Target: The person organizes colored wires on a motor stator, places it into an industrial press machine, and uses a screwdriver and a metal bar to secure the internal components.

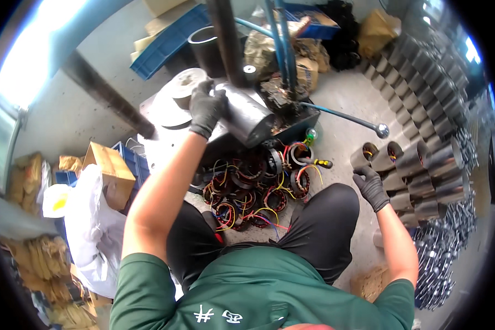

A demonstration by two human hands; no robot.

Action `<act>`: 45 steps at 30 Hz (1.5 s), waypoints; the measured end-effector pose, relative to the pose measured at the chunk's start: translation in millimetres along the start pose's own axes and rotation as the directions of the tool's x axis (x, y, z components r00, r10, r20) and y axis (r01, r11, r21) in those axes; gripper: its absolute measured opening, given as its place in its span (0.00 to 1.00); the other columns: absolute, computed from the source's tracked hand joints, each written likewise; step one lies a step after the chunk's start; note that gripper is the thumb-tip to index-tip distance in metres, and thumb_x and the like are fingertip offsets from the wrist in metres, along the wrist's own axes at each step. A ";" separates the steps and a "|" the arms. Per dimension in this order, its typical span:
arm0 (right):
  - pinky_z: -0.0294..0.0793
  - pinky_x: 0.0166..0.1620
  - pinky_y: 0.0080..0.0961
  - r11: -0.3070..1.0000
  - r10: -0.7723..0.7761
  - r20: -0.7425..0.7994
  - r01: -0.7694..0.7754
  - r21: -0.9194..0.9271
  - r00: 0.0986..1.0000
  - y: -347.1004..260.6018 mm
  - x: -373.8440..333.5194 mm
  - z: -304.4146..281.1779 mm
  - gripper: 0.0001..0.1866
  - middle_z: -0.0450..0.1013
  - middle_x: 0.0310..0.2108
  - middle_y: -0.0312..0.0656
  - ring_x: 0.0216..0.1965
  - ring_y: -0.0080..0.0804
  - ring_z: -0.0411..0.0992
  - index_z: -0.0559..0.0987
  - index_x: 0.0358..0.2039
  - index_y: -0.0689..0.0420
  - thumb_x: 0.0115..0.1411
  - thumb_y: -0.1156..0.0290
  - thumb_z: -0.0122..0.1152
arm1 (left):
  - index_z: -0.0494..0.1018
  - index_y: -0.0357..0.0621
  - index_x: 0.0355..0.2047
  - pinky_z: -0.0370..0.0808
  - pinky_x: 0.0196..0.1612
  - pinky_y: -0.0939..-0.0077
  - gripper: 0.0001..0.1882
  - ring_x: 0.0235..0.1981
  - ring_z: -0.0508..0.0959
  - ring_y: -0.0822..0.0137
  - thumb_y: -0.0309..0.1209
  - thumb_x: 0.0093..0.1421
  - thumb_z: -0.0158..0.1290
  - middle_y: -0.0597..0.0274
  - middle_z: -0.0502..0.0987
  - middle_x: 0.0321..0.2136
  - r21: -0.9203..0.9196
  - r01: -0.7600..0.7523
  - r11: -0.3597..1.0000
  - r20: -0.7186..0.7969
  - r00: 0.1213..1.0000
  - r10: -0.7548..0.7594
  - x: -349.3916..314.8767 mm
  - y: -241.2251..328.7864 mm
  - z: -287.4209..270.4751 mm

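Stators (247, 190) between knees, housings (423, 170) rightward

Wound stator coils (253, 190) with red, yellow, black wires piled on floor between knees. Green-capped bottle (311, 133) and screwdriver (319, 163) at pile's far edge. Blue crate (168, 41) upper left, black tube (203, 47) just beside it. Lever with ball knob (382, 130) sticks out right. White sack (91, 225) left, cardboard box (111, 170) touching its top. Brown paper bags (36, 264) lower left. Shiny rods (443, 258) heaped lower right. Concrete floor (341, 93).
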State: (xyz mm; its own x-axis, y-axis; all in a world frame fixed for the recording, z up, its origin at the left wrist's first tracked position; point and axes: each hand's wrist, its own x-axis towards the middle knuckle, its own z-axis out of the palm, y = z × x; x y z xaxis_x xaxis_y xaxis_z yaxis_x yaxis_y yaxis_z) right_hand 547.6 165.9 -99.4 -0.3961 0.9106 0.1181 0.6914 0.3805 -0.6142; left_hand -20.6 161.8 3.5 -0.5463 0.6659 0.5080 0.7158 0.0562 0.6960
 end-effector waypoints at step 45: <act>0.81 0.41 0.23 -0.152 -0.684 0.696 0.889 -0.431 0.220 -511.4 407.6 141.7 0.14 0.77 0.35 0.31 0.41 0.30 0.79 0.76 0.48 0.38 0.63 0.68 0.65 | 0.77 0.41 0.47 0.81 0.43 0.63 0.20 0.37 0.84 0.60 0.45 0.66 0.57 0.56 0.82 0.35 -0.703 0.519 0.486 0.511 0.844 -0.163 -11.2 -0.3 -98.5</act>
State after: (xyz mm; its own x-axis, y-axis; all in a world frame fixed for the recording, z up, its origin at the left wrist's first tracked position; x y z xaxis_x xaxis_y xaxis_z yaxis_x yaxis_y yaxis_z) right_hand -53.1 319.6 152.3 -0.9803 -0.1724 -0.0969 -0.1973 0.8216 0.5348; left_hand -57.6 81.1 47.6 -0.3552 0.9331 0.0561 -0.2415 -0.1496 0.9588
